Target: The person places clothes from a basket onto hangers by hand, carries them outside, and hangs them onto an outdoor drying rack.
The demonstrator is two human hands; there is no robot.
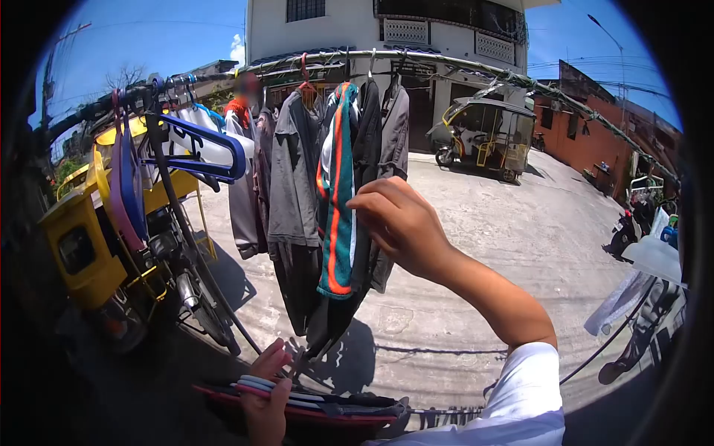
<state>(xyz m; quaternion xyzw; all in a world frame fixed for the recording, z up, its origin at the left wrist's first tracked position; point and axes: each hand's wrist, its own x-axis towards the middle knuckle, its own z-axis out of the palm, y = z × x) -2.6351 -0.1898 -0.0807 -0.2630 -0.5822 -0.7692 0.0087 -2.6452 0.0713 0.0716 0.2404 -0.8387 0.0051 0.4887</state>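
Observation:
At the lower left, my left hand [266, 405] is closed around several clothes hangers [256, 385], pink and pale ones among them. Dark folded garments [342, 406] hang from these hangers, low in front of me. My right hand [398, 223] is raised at the centre, its fingers bent and drawn together. Its fingertips are at the right edge of a teal garment with orange stripes [338, 223], and whether they pinch the cloth is hidden. That garment hangs from a pole [416, 54], between grey trousers [292, 186] and dark clothes [390, 141].
Empty blue hangers [204, 149] and a purple hanger [119, 178] hang at the left. A yellow tricycle [89, 238] stands behind them. Across the concrete street, another tricycle [487, 134] is parked. More clothes [647, 297] hang at the right. A person [242, 111] is partly hidden behind the clothes.

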